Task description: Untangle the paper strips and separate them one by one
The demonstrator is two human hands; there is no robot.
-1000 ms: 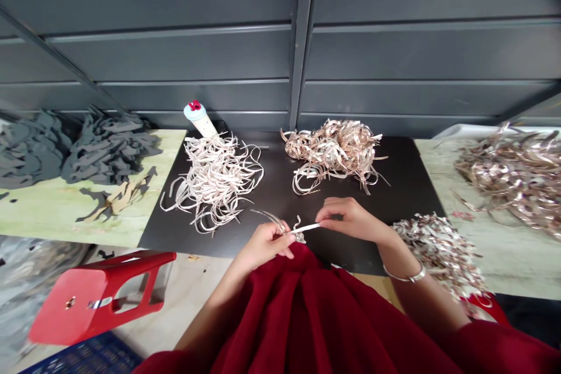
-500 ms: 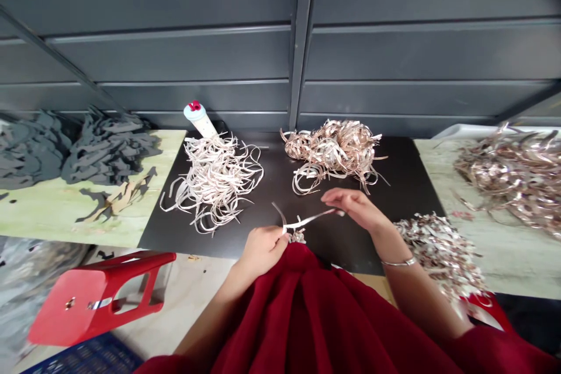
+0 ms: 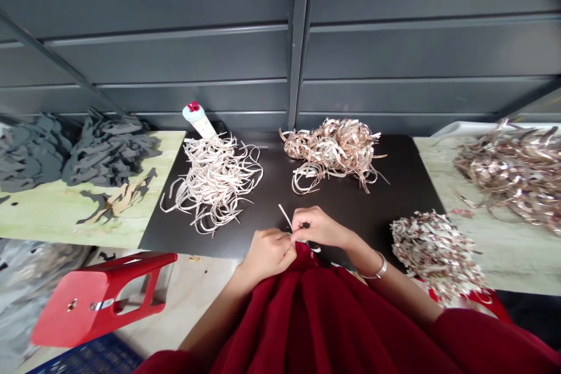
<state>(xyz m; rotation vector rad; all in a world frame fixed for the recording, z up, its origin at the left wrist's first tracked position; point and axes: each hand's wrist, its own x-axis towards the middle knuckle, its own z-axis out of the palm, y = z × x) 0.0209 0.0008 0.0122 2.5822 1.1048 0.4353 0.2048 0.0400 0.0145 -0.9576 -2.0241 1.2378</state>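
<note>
**Two hands, four piles of curled strips, two grey heaps**

One left hand (image 3: 267, 254), one right hand (image 3: 319, 228), and one pale strip (image 3: 284, 216) between them. One pale pile (image 3: 214, 184), one rose-gold pile (image 3: 333, 155), one speckled pile (image 3: 436, 257), one shiny pile (image 3: 512, 178). Two heaps of grey cut-outs (image 3: 30, 152) (image 3: 109, 149), one red stool (image 3: 100, 298), one bangle (image 3: 373, 269).

No readable text, silver label (image 3: 101, 304) on red stool (image 3: 56, 318), seemingly too blurred

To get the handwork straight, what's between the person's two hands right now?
In the head view, a thin pale strip stands up in the narrow gap between the left hand and the right hand, its lower end hidden where the hands meet.
</note>
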